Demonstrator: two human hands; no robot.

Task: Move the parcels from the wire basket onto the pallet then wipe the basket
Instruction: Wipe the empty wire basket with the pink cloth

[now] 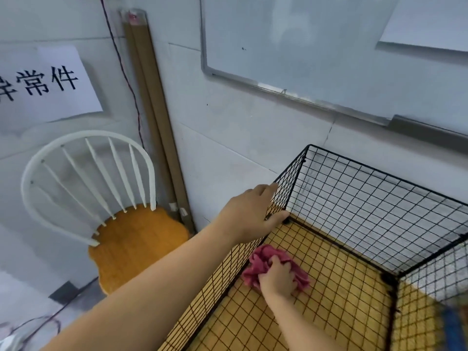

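A black wire basket (374, 171) stands against the wall, its mesh floor lying over a yellow wooden surface. No parcels show inside it. My left hand (250, 214) grips the top rim of the basket's left wall near the back corner, thumb inside the mesh. My right hand (278, 277) is down inside the basket and holds a crumpled pink cloth (263, 264) pressed against the floor near the left wall. The pallet is not in view.
A white spindle-back chair (101, 198) with an orange seat stands left of the basket. Brown cardboard tubes (152, 117) lean in the corner by a thin cable. A whiteboard (304, 46) hangs on the wall above the basket.
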